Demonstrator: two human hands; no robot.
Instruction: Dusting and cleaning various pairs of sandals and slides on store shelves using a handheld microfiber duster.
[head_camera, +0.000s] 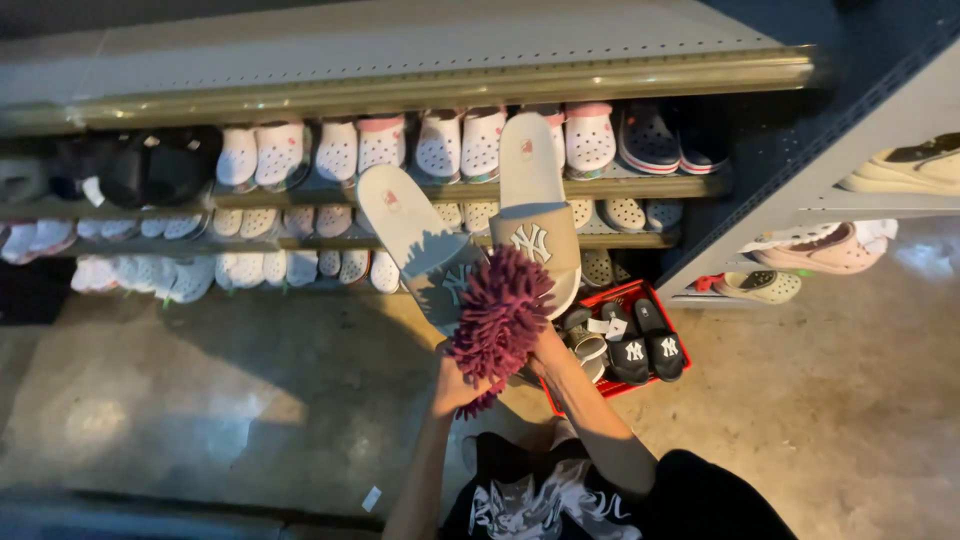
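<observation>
**Two beige slides and a duster held up before the clog shelves**

The left hand (452, 385) is closed around the base of a maroon chenille duster (500, 322), whose shaggy head rises between the two hands and hides most of the fingers. The same hand seems also to pinch the heel of the left beige slide sandal (410, 240), though the duster covers the contact, so that hold cannot be told for sure. The right hand (545, 352) is clamped on the heel end of the right beige slide sandal (535, 215), which stands nearly upright, toe up, its strap bearing a white emblem. The left slide tilts away to the left; the two straps lie just beside each other above the duster.

Behind them runs a metal shelf rack (420, 85) lined with white and pink perforated clogs (460, 145). On the concrete floor (250, 400), just right of the hands, a red basket (678, 372) holds black slides (648, 350).
</observation>
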